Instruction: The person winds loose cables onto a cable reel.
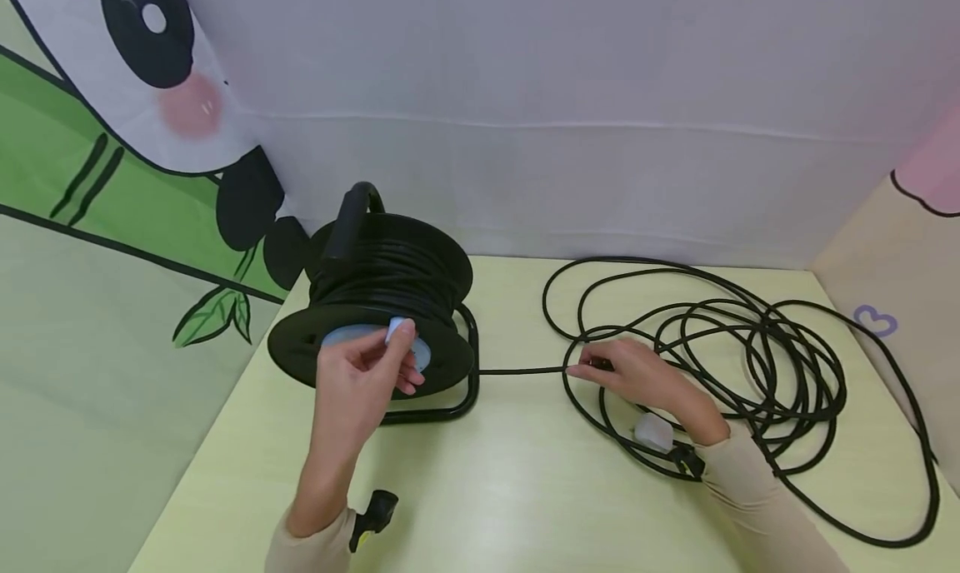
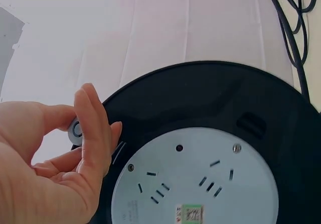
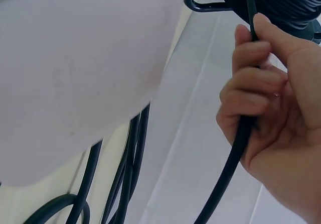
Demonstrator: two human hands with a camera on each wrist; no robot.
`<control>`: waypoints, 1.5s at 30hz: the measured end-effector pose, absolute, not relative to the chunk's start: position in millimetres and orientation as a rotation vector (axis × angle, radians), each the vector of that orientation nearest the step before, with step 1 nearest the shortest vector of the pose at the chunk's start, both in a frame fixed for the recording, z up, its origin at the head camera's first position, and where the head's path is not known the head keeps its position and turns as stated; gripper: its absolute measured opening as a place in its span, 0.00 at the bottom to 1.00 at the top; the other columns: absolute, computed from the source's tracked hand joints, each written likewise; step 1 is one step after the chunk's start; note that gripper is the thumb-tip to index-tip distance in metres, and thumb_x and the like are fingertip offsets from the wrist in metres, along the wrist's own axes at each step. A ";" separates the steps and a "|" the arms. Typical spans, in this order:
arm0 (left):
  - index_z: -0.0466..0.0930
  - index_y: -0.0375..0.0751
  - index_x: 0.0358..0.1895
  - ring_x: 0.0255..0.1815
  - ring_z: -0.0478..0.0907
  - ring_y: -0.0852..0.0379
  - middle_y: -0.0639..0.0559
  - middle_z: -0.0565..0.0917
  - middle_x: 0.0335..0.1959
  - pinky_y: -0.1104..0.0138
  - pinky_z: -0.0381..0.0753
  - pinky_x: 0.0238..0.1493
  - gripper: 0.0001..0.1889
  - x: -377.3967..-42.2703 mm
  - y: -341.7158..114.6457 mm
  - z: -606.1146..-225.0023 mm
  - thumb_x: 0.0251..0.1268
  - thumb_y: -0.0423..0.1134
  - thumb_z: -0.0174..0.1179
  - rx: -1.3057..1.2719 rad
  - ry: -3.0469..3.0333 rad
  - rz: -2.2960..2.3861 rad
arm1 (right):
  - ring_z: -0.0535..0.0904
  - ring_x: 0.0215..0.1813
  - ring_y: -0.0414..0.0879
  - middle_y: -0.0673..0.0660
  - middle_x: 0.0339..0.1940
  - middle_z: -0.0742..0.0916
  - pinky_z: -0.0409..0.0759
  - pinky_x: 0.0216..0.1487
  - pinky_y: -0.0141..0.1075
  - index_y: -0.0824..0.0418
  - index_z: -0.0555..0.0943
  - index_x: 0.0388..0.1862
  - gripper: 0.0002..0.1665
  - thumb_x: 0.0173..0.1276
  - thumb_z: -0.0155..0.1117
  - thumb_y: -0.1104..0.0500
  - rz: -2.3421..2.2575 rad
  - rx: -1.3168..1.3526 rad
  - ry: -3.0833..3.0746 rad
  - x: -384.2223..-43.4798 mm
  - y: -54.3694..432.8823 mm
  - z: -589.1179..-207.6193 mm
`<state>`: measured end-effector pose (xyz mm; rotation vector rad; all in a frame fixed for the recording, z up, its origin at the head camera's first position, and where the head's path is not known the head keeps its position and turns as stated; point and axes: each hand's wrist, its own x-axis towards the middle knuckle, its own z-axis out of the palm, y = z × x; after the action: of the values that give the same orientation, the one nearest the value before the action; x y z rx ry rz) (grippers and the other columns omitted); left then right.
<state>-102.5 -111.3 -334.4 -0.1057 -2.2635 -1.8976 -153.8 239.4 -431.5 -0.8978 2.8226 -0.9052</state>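
A black cable reel [image 1: 378, 315] stands in its tube frame on the pale green bench [image 1: 510, 473], toward the back left corner, with cable wound thick on its drum. The left hand [image 1: 360, 381] reaches to the reel's front face, its grip closed in a pinch: thumb and fingers [image 2: 93, 128] are curled round a small pale knob [image 2: 76, 130] at the edge of the flange, beside the round grey socket plate [image 2: 195, 179]. The right hand [image 1: 637, 377] lies on the bench to the right of the reel, its fingers [image 3: 253, 78] wrapped round the black cable [image 1: 525, 371], which runs taut from the hand straight to the reel. Behind and to the right of that hand the remaining cable lies in loose overlapping loops [image 1: 750, 348] spread across the bench.
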 end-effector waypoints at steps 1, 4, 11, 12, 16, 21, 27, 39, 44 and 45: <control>0.84 0.24 0.30 0.19 0.84 0.48 0.44 0.83 0.21 0.64 0.89 0.25 0.18 -102.6 -109.8 -335.7 0.74 0.39 0.64 -0.103 -2.267 -1.906 | 0.63 0.22 0.32 0.39 0.19 0.71 0.63 0.24 0.29 0.52 0.82 0.29 0.14 0.76 0.65 0.49 -0.891 -0.896 2.844 -153.5 239.0 -431.5; 0.84 0.24 0.31 0.20 0.84 0.47 0.43 0.83 0.21 0.63 0.89 0.25 0.18 -102.4 -105.7 -339.2 0.75 0.40 0.64 -0.101 -2.279 -1.924 | 0.61 0.20 0.32 0.38 0.17 0.69 0.60 0.23 0.29 0.49 0.80 0.27 0.15 0.76 0.66 0.48 -0.850 -0.897 2.888 -153.9 236.6 -431.7; 0.84 0.23 0.32 0.19 0.84 0.53 0.43 0.84 0.22 0.66 0.88 0.26 0.19 -100.8 -95.3 -345.4 0.74 0.41 0.64 -0.090 -2.310 -1.947 | 0.61 0.19 0.33 0.38 0.16 0.68 0.60 0.22 0.29 0.46 0.77 0.23 0.18 0.73 0.68 0.44 -0.747 -0.850 2.974 -155.7 239.3 -428.4; 0.84 0.23 0.32 0.19 0.84 0.54 0.43 0.84 0.22 0.66 0.88 0.26 0.19 -100.7 -93.7 -346.5 0.74 0.41 0.64 -0.090 -2.314 -1.953 | 0.61 0.19 0.33 0.39 0.15 0.68 0.60 0.22 0.30 0.46 0.76 0.22 0.19 0.73 0.68 0.44 -0.737 -0.836 2.981 -155.4 241.3 -427.2; 0.83 0.23 0.32 0.19 0.83 0.53 0.43 0.83 0.22 0.66 0.88 0.26 0.19 -100.8 -88.4 -352.1 0.74 0.41 0.64 -0.085 -2.325 -1.994 | 0.60 0.19 0.34 0.40 0.14 0.67 0.59 0.22 0.30 0.47 0.75 0.21 0.21 0.72 0.69 0.42 -0.723 -0.810 2.988 -154.5 248.4 -423.1; 0.84 0.23 0.33 0.19 0.83 0.51 0.42 0.82 0.22 0.65 0.89 0.27 0.17 -101.9 -82.9 -359.6 0.74 0.39 0.65 -0.101 -2.316 -2.056 | 0.60 0.18 0.34 0.39 0.14 0.69 0.60 0.21 0.29 0.47 0.78 0.22 0.20 0.70 0.69 0.41 -0.686 -0.776 3.025 -154.5 256.6 -420.2; 0.83 0.26 0.30 0.19 0.82 0.52 0.41 0.83 0.22 0.64 0.89 0.26 0.17 -102.0 -78.6 -369.9 0.74 0.40 0.64 -0.131 -2.353 -2.075 | 0.62 0.18 0.34 0.39 0.14 0.73 0.61 0.21 0.30 0.48 0.82 0.24 0.17 0.68 0.72 0.42 -0.671 -0.755 3.082 -154.8 268.8 -417.4; 0.84 0.30 0.30 0.21 0.85 0.53 0.42 0.84 0.21 0.65 0.89 0.27 0.15 -103.0 -77.7 -392.0 0.74 0.39 0.64 -0.067 -2.461 -2.062 | 0.60 0.16 0.34 0.38 0.13 0.70 0.56 0.19 0.29 0.46 0.77 0.20 0.20 0.65 0.75 0.42 -0.641 -0.714 3.199 -154.1 284.4 -412.2; 0.86 0.28 0.33 0.23 0.86 0.47 0.41 0.85 0.23 0.66 0.89 0.27 0.13 -105.4 -78.0 -405.2 0.74 0.36 0.64 -0.037 -2.492 -2.045 | 0.58 0.17 0.34 0.39 0.13 0.67 0.54 0.19 0.30 0.47 0.75 0.18 0.22 0.64 0.76 0.43 -0.638 -0.687 3.260 -151.2 292.6 -410.4; 0.86 0.28 0.33 0.23 0.86 0.46 0.41 0.85 0.23 0.67 0.89 0.27 0.13 -105.5 -78.5 -407.8 0.74 0.36 0.64 -0.034 -2.499 -2.037 | 0.59 0.17 0.34 0.39 0.13 0.69 0.55 0.19 0.30 0.47 0.77 0.19 0.21 0.64 0.76 0.43 -0.636 -0.673 3.269 -150.7 294.4 -409.8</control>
<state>-105.5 -78.5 -407.8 -0.0344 -2.4988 -2.0370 -150.7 294.4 -409.8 -0.6733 3.2687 -0.6358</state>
